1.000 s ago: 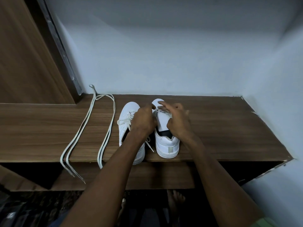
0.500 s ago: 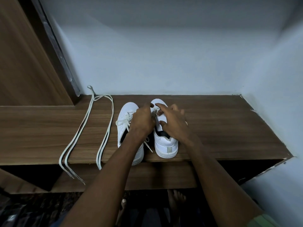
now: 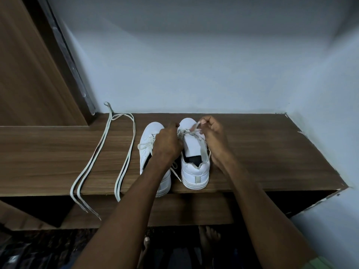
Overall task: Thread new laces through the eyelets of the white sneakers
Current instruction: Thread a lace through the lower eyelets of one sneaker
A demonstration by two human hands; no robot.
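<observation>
On the grained wooden shelf (image 3: 252, 152), the right hand (image 3: 212, 136) pinches a flat white lace (image 3: 197, 127) above the smooth right sneaker (image 3: 195, 167). The left hand (image 3: 168, 144) curls at that lace's crossings. Two flat spare laces (image 3: 103, 152) lie left of the sneakers.

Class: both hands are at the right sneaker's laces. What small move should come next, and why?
Probably draw the lace on through with the right hand, which pinches it above the right sneaker, while the left hand steadies the eyelet area; slack shows there.

Dim, bluish light; wide-angle bending at edges; lower corners perhaps slightly blurred.
</observation>
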